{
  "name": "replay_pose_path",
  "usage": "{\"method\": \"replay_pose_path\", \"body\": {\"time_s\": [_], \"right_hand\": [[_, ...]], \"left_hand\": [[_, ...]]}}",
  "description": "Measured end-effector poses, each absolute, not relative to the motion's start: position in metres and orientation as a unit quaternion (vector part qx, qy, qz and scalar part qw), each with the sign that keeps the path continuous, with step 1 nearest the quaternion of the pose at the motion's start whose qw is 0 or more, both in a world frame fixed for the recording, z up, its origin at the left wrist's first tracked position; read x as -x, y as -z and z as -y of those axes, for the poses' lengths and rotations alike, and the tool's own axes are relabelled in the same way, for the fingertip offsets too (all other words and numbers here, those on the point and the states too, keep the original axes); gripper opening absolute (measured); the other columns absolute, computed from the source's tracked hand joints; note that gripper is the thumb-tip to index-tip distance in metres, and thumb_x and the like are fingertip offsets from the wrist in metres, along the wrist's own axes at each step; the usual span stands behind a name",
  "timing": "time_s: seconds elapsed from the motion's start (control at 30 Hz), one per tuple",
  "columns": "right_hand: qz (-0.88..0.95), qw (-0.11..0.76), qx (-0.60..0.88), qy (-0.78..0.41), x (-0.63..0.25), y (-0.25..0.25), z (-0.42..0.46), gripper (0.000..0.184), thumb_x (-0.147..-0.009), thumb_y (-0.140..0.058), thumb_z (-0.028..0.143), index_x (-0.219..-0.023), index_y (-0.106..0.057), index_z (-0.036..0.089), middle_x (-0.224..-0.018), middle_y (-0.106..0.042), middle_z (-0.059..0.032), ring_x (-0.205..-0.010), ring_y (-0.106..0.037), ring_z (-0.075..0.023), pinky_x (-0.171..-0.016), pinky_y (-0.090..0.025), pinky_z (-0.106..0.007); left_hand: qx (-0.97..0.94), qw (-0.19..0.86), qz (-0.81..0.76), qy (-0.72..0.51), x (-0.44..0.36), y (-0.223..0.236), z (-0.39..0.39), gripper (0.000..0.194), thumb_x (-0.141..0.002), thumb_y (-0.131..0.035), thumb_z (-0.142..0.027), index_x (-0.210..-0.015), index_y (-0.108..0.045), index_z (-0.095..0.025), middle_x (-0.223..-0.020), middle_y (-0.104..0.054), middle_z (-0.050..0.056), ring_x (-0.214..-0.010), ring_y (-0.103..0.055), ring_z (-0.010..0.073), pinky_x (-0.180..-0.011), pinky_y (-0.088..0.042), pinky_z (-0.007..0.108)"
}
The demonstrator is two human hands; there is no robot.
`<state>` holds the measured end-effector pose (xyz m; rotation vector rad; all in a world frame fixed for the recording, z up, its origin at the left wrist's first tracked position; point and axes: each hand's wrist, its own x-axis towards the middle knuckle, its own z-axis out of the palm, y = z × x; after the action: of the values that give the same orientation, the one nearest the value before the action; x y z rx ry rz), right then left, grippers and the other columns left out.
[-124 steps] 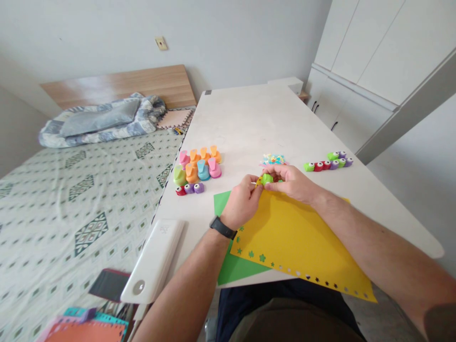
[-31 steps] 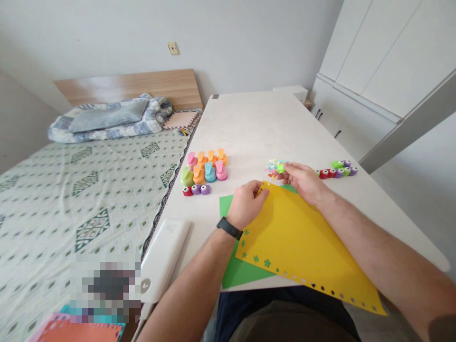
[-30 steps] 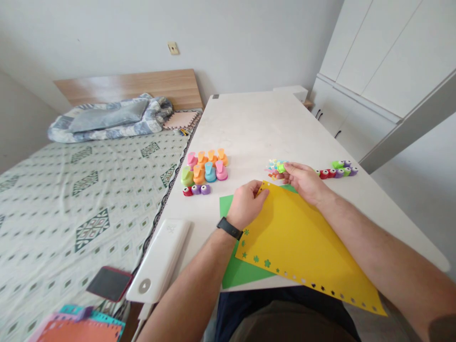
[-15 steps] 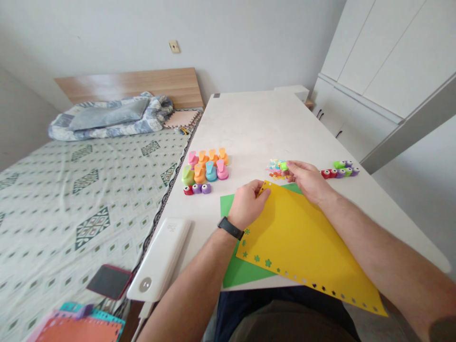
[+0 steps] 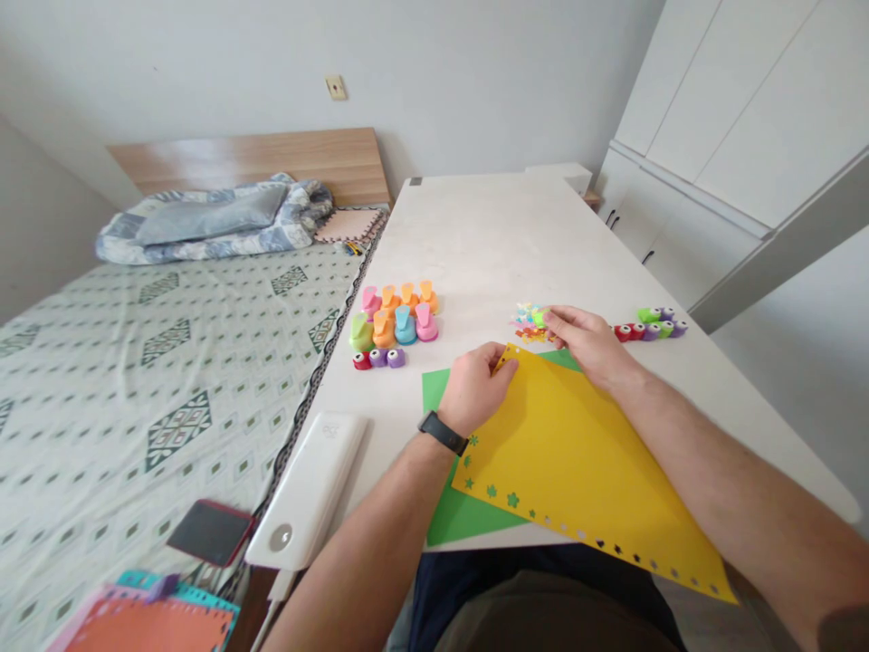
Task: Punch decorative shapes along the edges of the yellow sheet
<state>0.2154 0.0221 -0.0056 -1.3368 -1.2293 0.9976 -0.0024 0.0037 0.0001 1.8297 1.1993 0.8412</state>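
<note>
My left hand (image 5: 478,385) pinches the upper left corner of a yellow paper sheet (image 5: 577,453), which has small shapes punched along its edges. Beneath it lies a green paper sheet (image 5: 468,522), partly covered. My right hand (image 5: 582,340) is closed on a small light-green craft punch (image 5: 539,318), held over a pile of tiny coloured paper cut-outs (image 5: 529,334). The fingers partly hide the punch. The sheet's lower right corner hangs past the table edge.
Large craft punches (image 5: 384,328) stand in rows at the left, with small ones (image 5: 378,359) before them. More small punches (image 5: 655,330) sit at the right. A white power bank (image 5: 309,489) with a cable lies at the table's left edge. A bed (image 5: 136,362) adjoins.
The view has shifted very slightly. Both hands keep their grips, and the punch stays over the cut-outs with little visible movement.
</note>
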Motion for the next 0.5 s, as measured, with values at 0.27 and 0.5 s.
{"method": "replay_pose_path", "body": {"time_s": [0.27, 0.5], "right_hand": [[0.58, 0.479, 0.52, -0.404, -0.187, -0.021, -0.026, 0.046, -0.073, -0.083, 0.044, -0.107, -0.063, 0.019, -0.101, -0.07, -0.0075, -0.088, -0.067, -0.0196, -0.08, -0.055, -0.035], [0.789, 0.295, 0.48, -0.247, -0.106, -0.073, -0.039, 0.015, -0.083, -0.069, 0.028, -0.093, -0.062, 0.02, -0.088, -0.072, -0.0023, -0.078, -0.065, -0.0155, -0.07, -0.048, -0.027]], "left_hand": [[-0.74, 0.358, -0.467, -0.325, 0.002, 0.003, -0.005, 0.023, -0.09, -0.056, -0.035, -0.095, -0.07, -0.018, -0.076, -0.067, 0.002, -0.065, -0.055, 0.0137, -0.058, -0.039, 0.024], [-0.752, 0.302, -0.48, -0.335, -0.002, 0.006, -0.005, 0.019, -0.089, -0.056, -0.025, -0.097, -0.07, -0.014, -0.087, -0.071, 0.008, -0.08, -0.065, 0.0214, -0.071, -0.05, 0.032]]}}
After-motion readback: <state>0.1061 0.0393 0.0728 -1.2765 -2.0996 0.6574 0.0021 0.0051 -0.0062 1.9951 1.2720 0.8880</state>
